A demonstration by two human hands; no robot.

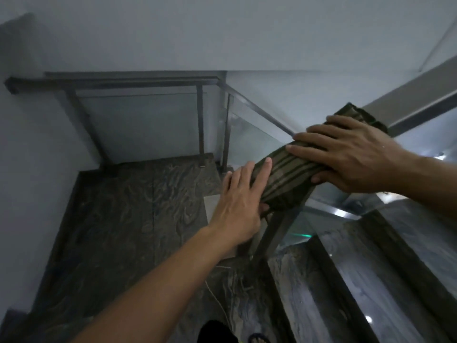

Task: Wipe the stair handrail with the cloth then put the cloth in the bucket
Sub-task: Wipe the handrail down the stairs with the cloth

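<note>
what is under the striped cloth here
The handrail, bare beyond the cloth's upper right end. The wrapped stretch itself is hidden; left hand and right hand grip the cloth there.

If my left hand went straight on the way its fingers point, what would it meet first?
Probably the right hand: the left hand holds the cloth on the handrail, fingers pointing up the rail, where the right hand grips it ahead.

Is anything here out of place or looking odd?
A thin pale cord lies loose on the floor below the handrail; it looks out of place and someone might trip. The cloth looks neatly wrapped.
</note>
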